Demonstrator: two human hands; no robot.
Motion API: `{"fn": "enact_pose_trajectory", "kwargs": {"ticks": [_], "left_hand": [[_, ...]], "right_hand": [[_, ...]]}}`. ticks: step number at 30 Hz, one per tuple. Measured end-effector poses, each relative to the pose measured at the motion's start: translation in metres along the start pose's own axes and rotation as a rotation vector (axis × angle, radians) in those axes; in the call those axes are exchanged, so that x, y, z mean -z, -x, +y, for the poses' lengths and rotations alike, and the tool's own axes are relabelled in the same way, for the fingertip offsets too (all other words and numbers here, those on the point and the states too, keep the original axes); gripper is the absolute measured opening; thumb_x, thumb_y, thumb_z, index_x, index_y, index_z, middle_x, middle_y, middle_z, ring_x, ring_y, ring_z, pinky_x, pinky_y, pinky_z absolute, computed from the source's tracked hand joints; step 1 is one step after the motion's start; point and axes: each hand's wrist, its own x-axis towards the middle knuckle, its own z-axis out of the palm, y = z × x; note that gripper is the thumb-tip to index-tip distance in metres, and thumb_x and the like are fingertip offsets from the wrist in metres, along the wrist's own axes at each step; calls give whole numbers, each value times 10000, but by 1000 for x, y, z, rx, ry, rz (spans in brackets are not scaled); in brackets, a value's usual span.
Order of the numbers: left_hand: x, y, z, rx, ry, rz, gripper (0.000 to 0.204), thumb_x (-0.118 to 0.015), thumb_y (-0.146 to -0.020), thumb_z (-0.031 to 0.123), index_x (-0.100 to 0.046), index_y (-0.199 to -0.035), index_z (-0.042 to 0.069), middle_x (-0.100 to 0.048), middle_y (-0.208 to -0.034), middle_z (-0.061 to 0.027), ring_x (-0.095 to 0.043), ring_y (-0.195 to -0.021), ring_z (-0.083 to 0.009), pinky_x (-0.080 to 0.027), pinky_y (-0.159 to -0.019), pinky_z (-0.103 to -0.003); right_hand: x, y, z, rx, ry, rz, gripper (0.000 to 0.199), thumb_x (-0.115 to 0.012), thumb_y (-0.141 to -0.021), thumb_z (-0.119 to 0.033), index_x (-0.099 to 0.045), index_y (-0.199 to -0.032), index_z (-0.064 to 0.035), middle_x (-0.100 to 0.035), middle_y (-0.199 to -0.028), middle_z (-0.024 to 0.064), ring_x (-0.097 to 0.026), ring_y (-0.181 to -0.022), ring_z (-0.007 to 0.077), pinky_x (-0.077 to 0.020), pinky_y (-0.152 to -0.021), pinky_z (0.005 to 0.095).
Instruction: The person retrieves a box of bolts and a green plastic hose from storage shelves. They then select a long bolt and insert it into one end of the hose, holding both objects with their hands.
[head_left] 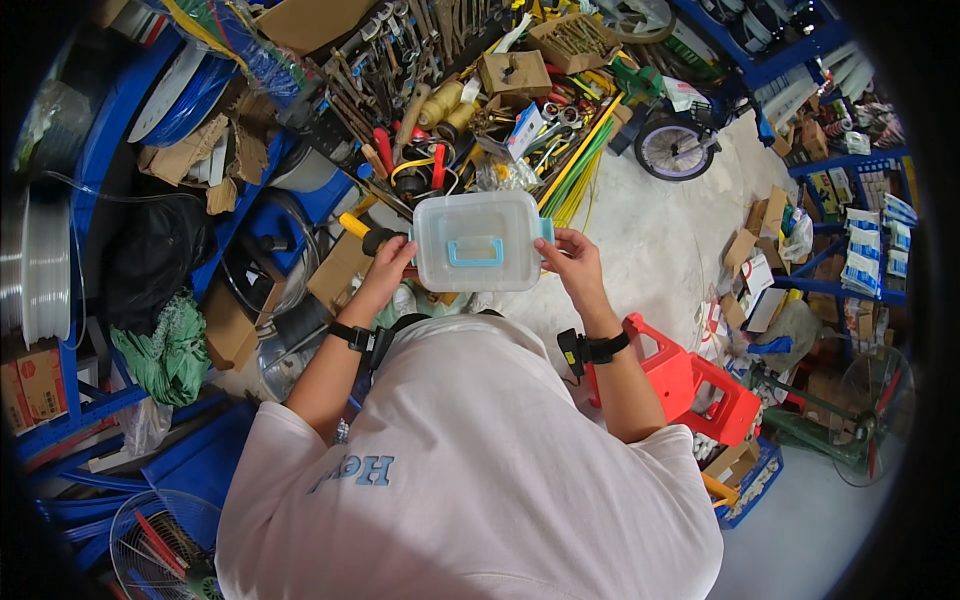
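Note:
A clear plastic storage box (436, 240) with a lid, a light blue handle and blue side latches is held in front of me. My left hand (391, 262) grips its left end, fingers mostly behind the edge. At the opposite end, my right hand (572, 258) has thumb and fingers closed on the rim beside the blue latch (546, 230). Just beyond my left hand lies a tool with a yellow and black handle (362, 230). Past the box spreads a bench heaped with hand tools. What the box contains, if anything, cannot be made out.
Wrenches (395, 45), a small cardboard box (515, 73) and long yellow-green rods (583, 150) crowd the bench. Blue shelving (100, 200) stands left, with a green bag (165, 350) beside it. At right are a small wheel (675, 149), red plastic stools (725, 400) and a fan (870, 415).

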Motion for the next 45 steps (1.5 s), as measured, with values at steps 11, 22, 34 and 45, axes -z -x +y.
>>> {"fn": "enact_pose_trajectory", "kwargs": {"ticks": [11, 22, 34, 45], "left_hand": [[-16, -7, 15, -124, -231, 52, 227, -503, -906, 246, -515, -956, 25, -538, -911, -4, -499, -807, -70, -396, -729, -203], [-21, 15, 42, 91, -46, 63, 331, -561, -868, 305, -507, -1092, 67, -542, -989, -3, -508, -917, -93, -391, -756, -229], [-19, 18, 60, 240, -120, 0, 497, -598, -836, 344, -444, -1197, 38, -526, -1085, -39, -480, -1002, -118, -355, -859, -352], [-16, 5, 38, -37, -265, 70, 204, -618, -830, 186, -542, -925, 22, -591, -799, -8, -551, -691, -64, -451, -601, -198]], "right_hand": [[11, -9, 18, 37, 7, 81, 274, -711, -747, -145, -571, -929, 4, -596, -812, 40, -552, -678, 86, -486, -573, 211], [12, -8, 28, -19, -186, -28, 311, -674, -774, -107, -551, -1040, -6, -601, -833, 23, -545, -709, 79, -460, -620, 196], [24, -18, 37, -289, -306, -204, 294, -656, -789, -115, -529, -1042, -37, -590, -929, 38, -556, -811, 115, -448, -731, 244], [8, -21, 47, -7, 1, -56, 230, -638, -778, -110, -535, -950, 3, -597, -829, 48, -560, -748, 120, -467, -665, 250]]}}
